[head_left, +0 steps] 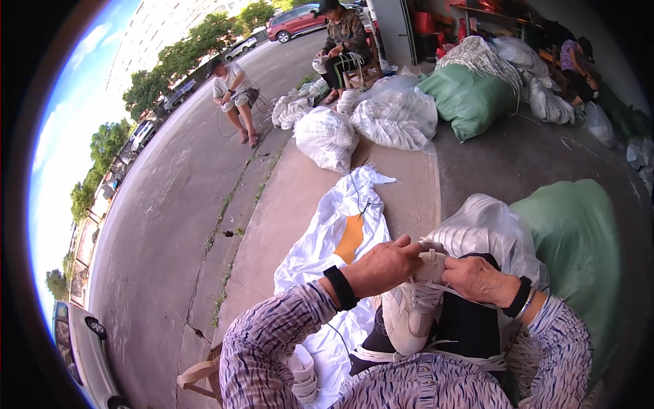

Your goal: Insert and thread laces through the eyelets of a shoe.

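Observation:
A cream and beige sneaker point(407, 317) lies over my lap, its toe toward me and its white laces point(426, 292) crossing the front. My left hand point(390, 262) is closed at the left side of the shoe's tongue point(430, 267), with the fingertips bunched together. From the other side my right hand point(478, 278) pinches the tongue's edge. Whether a lace end is also between the fingers is too small to tell. Under the sneaker is a black cloth point(470, 327) on my lap, with loose white laces point(381, 356) across it.
A white sheet point(320, 245) with an orange patch point(349, 238) lies on the ground at my left. Stuffed clear bags point(487, 232) and a green sack point(572, 238) stand at my right. Farther off, seated people point(235, 92) work beside more bags point(327, 140). A car point(82, 354) stands far left.

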The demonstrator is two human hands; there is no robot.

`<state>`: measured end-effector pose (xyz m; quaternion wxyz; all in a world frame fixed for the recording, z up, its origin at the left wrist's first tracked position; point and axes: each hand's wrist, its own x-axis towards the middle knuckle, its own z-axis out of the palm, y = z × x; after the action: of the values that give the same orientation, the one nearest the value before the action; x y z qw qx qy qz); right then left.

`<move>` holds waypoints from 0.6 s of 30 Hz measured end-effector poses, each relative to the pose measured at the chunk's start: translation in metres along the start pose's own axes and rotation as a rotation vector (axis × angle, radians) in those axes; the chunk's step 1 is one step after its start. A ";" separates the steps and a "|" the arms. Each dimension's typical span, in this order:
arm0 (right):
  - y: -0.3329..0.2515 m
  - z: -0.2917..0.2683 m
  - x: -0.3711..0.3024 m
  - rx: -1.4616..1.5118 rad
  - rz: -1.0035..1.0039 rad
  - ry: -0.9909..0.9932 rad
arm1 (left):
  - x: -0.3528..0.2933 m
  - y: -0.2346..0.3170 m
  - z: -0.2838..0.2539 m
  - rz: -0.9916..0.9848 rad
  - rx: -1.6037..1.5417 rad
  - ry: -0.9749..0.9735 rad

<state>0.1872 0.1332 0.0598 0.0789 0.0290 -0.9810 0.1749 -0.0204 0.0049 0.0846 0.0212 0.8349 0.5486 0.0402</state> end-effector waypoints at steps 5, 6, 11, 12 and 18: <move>0.010 0.000 -0.002 0.222 0.150 -0.068 | 0.013 -0.001 -0.005 0.061 -0.071 -0.012; 0.012 0.004 -0.005 0.193 0.203 -0.037 | 0.016 0.000 -0.007 0.048 -0.065 -0.007; 0.009 0.011 -0.002 0.178 0.277 0.011 | 0.017 0.000 0.007 0.107 -0.080 0.112; 0.009 0.013 -0.002 0.180 0.275 0.012 | 0.018 -0.001 0.007 0.083 -0.093 0.086; 0.016 0.031 -0.009 0.204 0.318 0.192 | 0.028 -0.002 0.019 0.073 -0.111 0.070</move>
<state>0.1906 0.1381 0.0240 0.1399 -0.1350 -0.9384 0.2856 -0.0095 0.0319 0.0664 0.0469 0.8500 0.5150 0.1004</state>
